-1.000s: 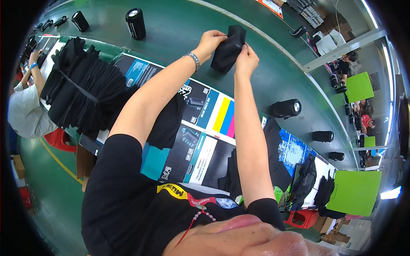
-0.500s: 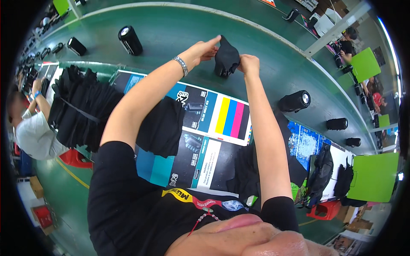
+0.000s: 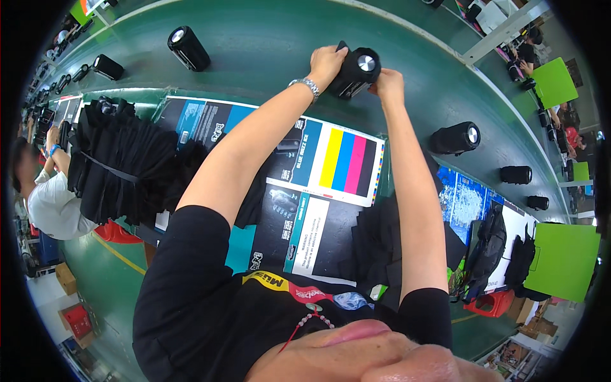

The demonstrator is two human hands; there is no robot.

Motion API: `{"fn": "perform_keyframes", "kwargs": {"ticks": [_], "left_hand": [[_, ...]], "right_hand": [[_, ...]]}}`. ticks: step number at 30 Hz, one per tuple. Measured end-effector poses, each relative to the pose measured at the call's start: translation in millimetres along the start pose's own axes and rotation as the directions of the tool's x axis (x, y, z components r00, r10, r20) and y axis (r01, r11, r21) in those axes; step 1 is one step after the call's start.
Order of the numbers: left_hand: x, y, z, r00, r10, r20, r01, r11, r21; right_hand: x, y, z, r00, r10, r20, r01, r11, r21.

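Observation:
A black cylindrical speaker [image 3: 354, 75] with a silver disc on its end stands slightly tilted on the green conveyor, between my hands. My left hand [image 3: 326, 66] is closed at its left side, and a bit of dark cloth [image 3: 342, 46] sticks up by the fingertips. Against the speaker's right side my right hand [image 3: 388, 84] is closed, fingers curled; its fingertips are partly hidden. How far the cloth reaches around the speaker cannot be made out, black on black.
More black speakers stand along the conveyor, one to the left [image 3: 188, 48] and one to the right [image 3: 456, 138]. A bundled pile of black cloth pieces [image 3: 121, 167] lies left on printed sheets [image 3: 321, 219]. Loose black cloth [image 3: 375, 242] lies near my right forearm. A co-worker [image 3: 54, 204] sits left.
The speaker's silver-disc end, covered by black cloth before, now shows. Both hands have shifted slightly right, and my left hand has gone from stretched fingers to a closed grip.

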State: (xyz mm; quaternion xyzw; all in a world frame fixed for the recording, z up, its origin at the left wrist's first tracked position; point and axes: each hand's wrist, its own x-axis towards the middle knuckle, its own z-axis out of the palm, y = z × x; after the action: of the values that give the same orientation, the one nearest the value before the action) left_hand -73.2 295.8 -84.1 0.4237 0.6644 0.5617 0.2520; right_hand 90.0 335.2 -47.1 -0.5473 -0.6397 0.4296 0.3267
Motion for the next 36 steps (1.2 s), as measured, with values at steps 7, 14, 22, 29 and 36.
{"fn": "perform_keyframes", "kwargs": {"ticks": [7, 14, 22, 29, 36], "left_hand": [[-5, -51, 9, 0.894, 0.446, -0.049, -0.334, 0.735, 0.590], [-28, 34, 5, 0.997, -0.011, -0.082, -0.027, 0.893, -0.449], [-49, 94, -22, 0.998, -0.055, -0.006, 0.052, 0.965, -0.257], [-85, 61, -45, 0.929, -0.248, 0.276, 0.338, 0.255, -0.906], [-76, 97, -69, 0.987, 0.080, 0.139, -0.027, 0.937, -0.349]], "right_hand": [[-34, 8, 13, 0.993, 0.011, -0.120, -0.079, 0.812, -0.578], [-22, 17, -5, 0.999, 0.008, -0.043, -0.030, 0.841, -0.540], [-39, 14, -3, 0.993, 0.107, -0.051, -0.069, 0.868, 0.492], [-93, -38, -2, 0.995, -0.011, 0.103, -0.080, 0.552, 0.830], [-80, -23, -19, 0.781, -0.622, -0.058, 0.622, 0.783, -0.018]]}}
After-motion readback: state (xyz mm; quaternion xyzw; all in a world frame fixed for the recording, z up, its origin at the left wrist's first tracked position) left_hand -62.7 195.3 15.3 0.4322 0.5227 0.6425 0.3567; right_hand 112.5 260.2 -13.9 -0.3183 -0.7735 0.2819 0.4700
